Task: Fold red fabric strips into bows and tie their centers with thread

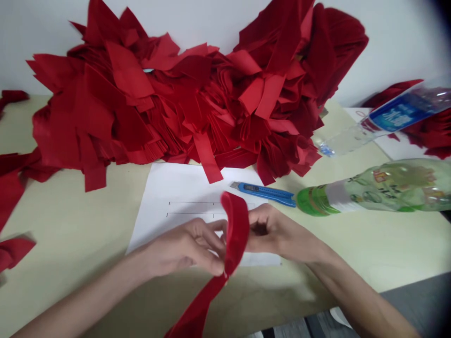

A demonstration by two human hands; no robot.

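Note:
A red fabric strip point(237, 230) is held up between my two hands. It curves into a loop at the top, and its tail hangs toward the table's near edge. My left hand point(193, 246) pinches the strip low on its left side, thumb and fingers together. From the right, my right hand point(282, 234) grips the strip with curled fingers; its fingertips are partly hidden behind the cloth. Beneath both hands lies a white paper sheet point(151, 197) with printed ruled lines. A blue utility knife point(268, 192) with some blade showing rests just beyond my right hand.
A large heap of red fabric strips point(190, 103) covers the back of the table point(105, 220) against the wall. Two plastic bottles lie at the right, one green-capped point(398, 185), one blue-labelled point(398, 115). More red pieces point(14, 253) lie at the left edge.

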